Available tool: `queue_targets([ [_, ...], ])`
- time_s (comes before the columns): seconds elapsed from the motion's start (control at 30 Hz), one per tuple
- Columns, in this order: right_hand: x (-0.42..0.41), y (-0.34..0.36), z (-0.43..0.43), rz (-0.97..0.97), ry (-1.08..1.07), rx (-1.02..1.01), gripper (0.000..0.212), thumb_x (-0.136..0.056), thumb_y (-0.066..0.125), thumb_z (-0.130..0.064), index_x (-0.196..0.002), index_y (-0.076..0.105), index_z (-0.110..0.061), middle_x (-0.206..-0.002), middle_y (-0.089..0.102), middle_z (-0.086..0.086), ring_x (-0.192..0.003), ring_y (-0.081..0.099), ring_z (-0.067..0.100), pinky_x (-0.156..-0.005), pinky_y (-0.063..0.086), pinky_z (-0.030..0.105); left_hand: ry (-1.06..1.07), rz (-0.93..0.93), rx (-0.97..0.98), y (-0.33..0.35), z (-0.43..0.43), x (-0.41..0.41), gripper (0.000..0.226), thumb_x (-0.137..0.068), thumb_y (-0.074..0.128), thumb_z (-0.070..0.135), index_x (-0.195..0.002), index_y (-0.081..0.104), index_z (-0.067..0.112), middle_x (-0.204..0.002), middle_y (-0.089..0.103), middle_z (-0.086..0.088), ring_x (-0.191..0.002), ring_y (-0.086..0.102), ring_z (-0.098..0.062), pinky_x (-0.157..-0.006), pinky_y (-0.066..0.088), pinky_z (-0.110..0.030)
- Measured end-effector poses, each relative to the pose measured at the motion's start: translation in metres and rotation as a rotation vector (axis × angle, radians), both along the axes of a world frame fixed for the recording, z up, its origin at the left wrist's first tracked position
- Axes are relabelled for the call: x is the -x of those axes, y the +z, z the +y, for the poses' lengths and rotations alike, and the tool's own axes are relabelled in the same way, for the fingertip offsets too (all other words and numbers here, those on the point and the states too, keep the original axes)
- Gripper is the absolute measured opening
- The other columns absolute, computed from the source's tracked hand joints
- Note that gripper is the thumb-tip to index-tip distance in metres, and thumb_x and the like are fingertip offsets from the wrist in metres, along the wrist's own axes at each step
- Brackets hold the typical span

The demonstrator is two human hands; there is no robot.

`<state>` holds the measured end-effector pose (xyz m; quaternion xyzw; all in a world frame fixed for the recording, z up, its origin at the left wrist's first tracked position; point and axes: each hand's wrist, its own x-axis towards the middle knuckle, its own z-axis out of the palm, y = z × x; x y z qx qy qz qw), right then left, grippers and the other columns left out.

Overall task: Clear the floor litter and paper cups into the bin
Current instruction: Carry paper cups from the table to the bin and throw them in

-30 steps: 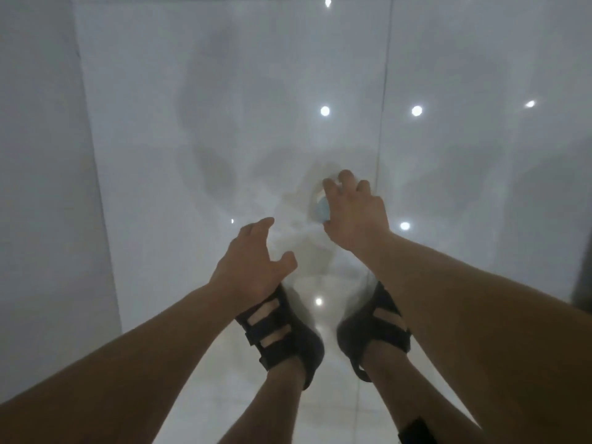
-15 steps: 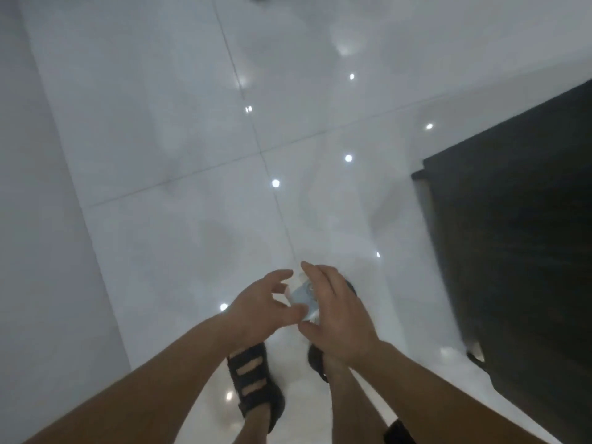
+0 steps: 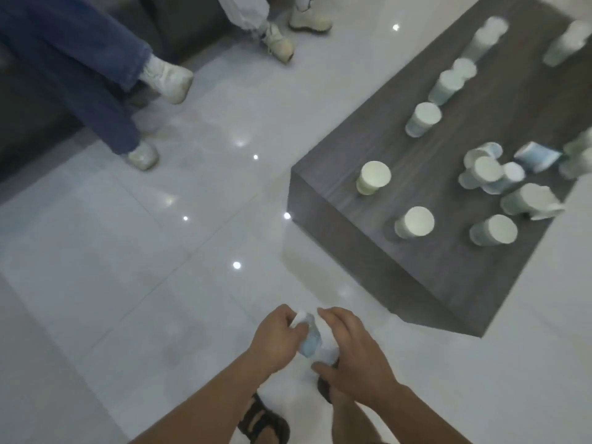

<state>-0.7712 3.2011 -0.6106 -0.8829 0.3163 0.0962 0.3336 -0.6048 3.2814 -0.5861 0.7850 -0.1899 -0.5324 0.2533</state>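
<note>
Left grip (image 3: 278, 340) pinching my crumpled pale-blue paper cup (image 3: 309, 339); right grip (image 3: 355, 357) half-curled just beside it, contact unclear.

Paper cups (image 3: 373, 177) crowd the dark low table (image 3: 464, 123).

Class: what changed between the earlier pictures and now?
The right hand picked the crumpled paper cup off the floor and raised it; the left hand, empty before, now has it in its grip, the right curved beside it. The view swung up to a table of cups. Unchanged: the person stands on the same floor.
</note>
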Motion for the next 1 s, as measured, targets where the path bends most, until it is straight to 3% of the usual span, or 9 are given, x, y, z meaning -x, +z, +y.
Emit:
queue_targets([
  [0.1, 0.048, 0.021, -0.034, 0.023, -0.180, 0.011, 0.092, -0.072, 0.069, -0.058, -0.149, 0.025, -0.033, -0.149, 0.028, -0.012, -0.135, 0.030, 0.009, -0.106, 0.038, 0.024, -0.070, -0.063, 0.012, 0.022, -0.042, 0.030, 0.012, -0.093, 0.056, 0.026, -0.092, 0.053, 0.014, -0.091, 0.059, -0.001, -0.074, 0.052, -0.006, -0.058, 0.039, -0.012],
  [0.3, 0.117, 0.040, -0.150, 0.050, -0.545, 0.180, 0.084, -0.078, 0.073, -0.048, -0.147, 0.034, -0.023, -0.145, 0.038, 0.003, -0.131, 0.036, 0.022, -0.106, 0.035, 0.033, -0.239, -0.124, 0.077, 0.045, -0.156, 0.083, 0.016, -0.086, 0.063, 0.026, -0.079, 0.050, 0.023, -0.081, 0.058, 0.005, -0.072, 0.054, -0.006, -0.056, 0.040, -0.016],
  [0.43, 0.135, 0.036, -0.247, 0.085, -0.686, 0.270, 0.087, -0.078, 0.072, -0.047, -0.148, 0.030, -0.017, -0.149, 0.033, 0.009, -0.135, 0.032, 0.029, -0.111, 0.033, 0.042, -0.262, -0.157, 0.083, 0.037, -0.222, 0.115, 0.014, -0.084, 0.065, 0.027, -0.087, 0.051, 0.026, -0.088, 0.061, 0.005, -0.080, 0.059, -0.009, -0.065, 0.047, -0.022],
  [0.5, 0.138, 0.029, -0.286, 0.125, -0.699, 0.277, 0.090, -0.077, 0.071, -0.048, -0.149, 0.026, -0.018, -0.151, 0.028, 0.010, -0.137, 0.029, 0.031, -0.110, 0.034, 0.043, -0.264, -0.168, 0.102, 0.030, -0.247, 0.128, 0.017, -0.082, 0.066, 0.025, -0.092, 0.052, 0.026, -0.090, 0.061, 0.007, -0.083, 0.060, -0.011, -0.072, 0.051, -0.029],
  [0.6, 0.137, 0.014, -0.331, 0.209, -0.663, 0.246, 0.095, -0.076, 0.071, -0.050, -0.150, 0.018, -0.024, -0.156, 0.017, 0.008, -0.141, 0.020, 0.032, -0.111, 0.032, 0.044, -0.265, -0.160, 0.137, 0.017, -0.276, 0.143, 0.028, -0.082, 0.067, 0.023, -0.105, 0.052, 0.026, -0.092, 0.059, 0.015, -0.085, 0.058, -0.008, -0.075, 0.048, -0.027],
  [0.8, 0.126, -0.016, -0.371, 0.323, -0.569, 0.177, 0.093, -0.082, 0.070, -0.045, -0.151, 0.010, -0.031, -0.159, 0.005, 0.003, -0.144, 0.012, 0.033, -0.107, 0.036, 0.050, -0.321, -0.081, 0.133, -0.006, -0.315, 0.144, 0.026, -0.085, 0.064, 0.023, -0.106, 0.050, 0.030, -0.094, 0.059, 0.015, -0.089, 0.060, -0.007, -0.084, 0.055, -0.035],
  [0.9, 0.121, -0.028, -0.379, 0.359, -0.539, 0.128, 0.087, -0.084, 0.070, -0.041, -0.150, 0.014, -0.033, -0.158, 0.007, 0.004, -0.142, 0.019, 0.034, -0.106, 0.039, 0.049, -0.351, -0.099, 0.104, -0.017, -0.334, 0.137, 0.026, -0.084, 0.064, 0.023, -0.104, 0.052, 0.032, -0.093, 0.060, 0.016, -0.091, 0.061, -0.015, -0.085, 0.055, -0.041],
  [1.0, 0.120, -0.032, -0.380, 0.332, -0.552, 0.063, 0.075, -0.086, 0.068, -0.032, -0.147, 0.026, -0.033, -0.152, 0.023, 0.006, -0.134, 0.032, 0.032, -0.100, 0.044, 0.046, -0.379, -0.110, 0.113, -0.022, -0.351, 0.129, 0.024, -0.084, 0.064, 0.022, -0.103, 0.053, 0.030, -0.088, 0.059, 0.017, -0.083, 0.059, -0.009, -0.082, 0.055, -0.042],
])
